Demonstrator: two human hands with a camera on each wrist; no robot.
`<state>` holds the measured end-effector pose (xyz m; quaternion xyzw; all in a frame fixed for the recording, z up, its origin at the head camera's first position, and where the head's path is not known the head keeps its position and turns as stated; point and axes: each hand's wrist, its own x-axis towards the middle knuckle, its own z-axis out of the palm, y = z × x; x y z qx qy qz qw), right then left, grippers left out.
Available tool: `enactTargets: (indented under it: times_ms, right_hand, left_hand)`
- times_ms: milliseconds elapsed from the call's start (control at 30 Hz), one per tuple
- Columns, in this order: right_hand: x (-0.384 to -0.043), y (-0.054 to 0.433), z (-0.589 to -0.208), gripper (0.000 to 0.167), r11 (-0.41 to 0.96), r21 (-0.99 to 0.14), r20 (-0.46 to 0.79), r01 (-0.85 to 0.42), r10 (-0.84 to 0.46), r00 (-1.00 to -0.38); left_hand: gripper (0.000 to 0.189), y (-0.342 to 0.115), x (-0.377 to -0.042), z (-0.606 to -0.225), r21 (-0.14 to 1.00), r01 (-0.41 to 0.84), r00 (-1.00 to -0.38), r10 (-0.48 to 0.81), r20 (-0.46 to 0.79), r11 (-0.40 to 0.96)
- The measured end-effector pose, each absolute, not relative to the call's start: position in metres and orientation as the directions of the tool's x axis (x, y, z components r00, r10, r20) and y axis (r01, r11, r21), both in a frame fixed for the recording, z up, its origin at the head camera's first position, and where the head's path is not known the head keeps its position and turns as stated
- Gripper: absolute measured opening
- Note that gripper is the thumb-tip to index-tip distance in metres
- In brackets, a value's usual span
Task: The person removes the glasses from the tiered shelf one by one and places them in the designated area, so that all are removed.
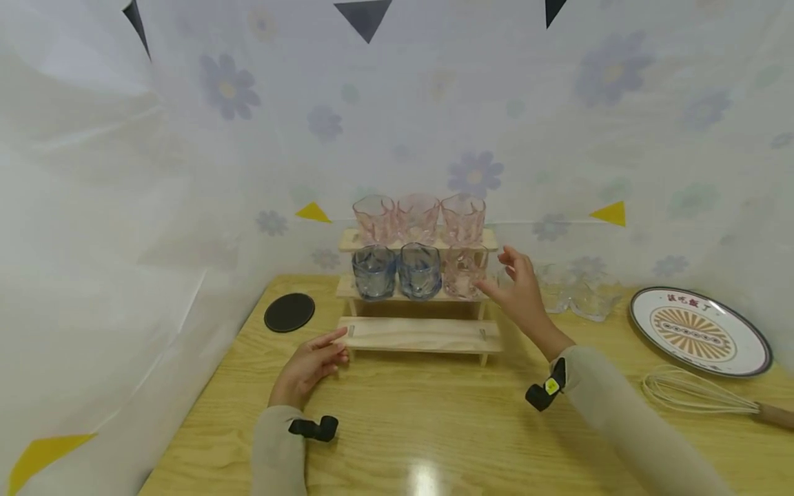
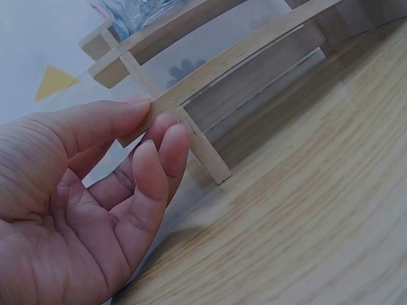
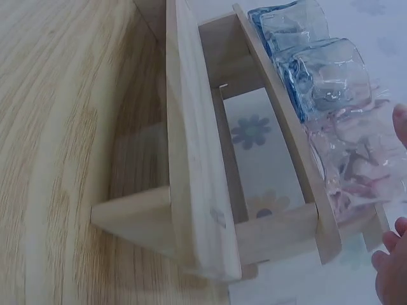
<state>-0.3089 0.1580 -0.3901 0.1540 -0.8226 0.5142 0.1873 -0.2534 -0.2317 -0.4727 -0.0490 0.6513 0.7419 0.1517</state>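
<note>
A three-tier wooden rack (image 1: 422, 335) stands on the table. Along its top tier are three pink glasses (image 1: 418, 217). Two blue glasses (image 1: 374, 274) and one pink glass (image 1: 464, 273) share the middle tier, while the bottom board is bare. My left hand (image 1: 312, 366) pinches the bottom board's left end, thumb on top and fingertips beneath, as the left wrist view shows. Beside the middle-tier pink glass is my right hand (image 1: 517, 293), its thumb and fingers spread. In the right wrist view its fingertips (image 3: 389, 240) show at the right edge, apart from the glass.
Clear glasses (image 1: 589, 301) stand right of the rack, behind my right hand. Farther right are a patterned plate (image 1: 657, 324) and a whisk (image 1: 701, 393). A black round coaster (image 1: 289, 312) lies left of the rack. Flowered sheeting (image 1: 403, 124) hangs behind the table.
</note>
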Motion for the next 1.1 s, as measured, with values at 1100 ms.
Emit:
enactTargets:
  times_ms: [1100]
  right_hand:
    - [-0.32, 0.123, -0.383, 0.085, 0.352, -0.873, 0.365, -0.338, 0.011, -0.931]
  left_hand:
    - [0.052, -0.23, -0.251, -0.468, 0.949, -0.291, -0.949, 0.159, -0.271, -0.118]
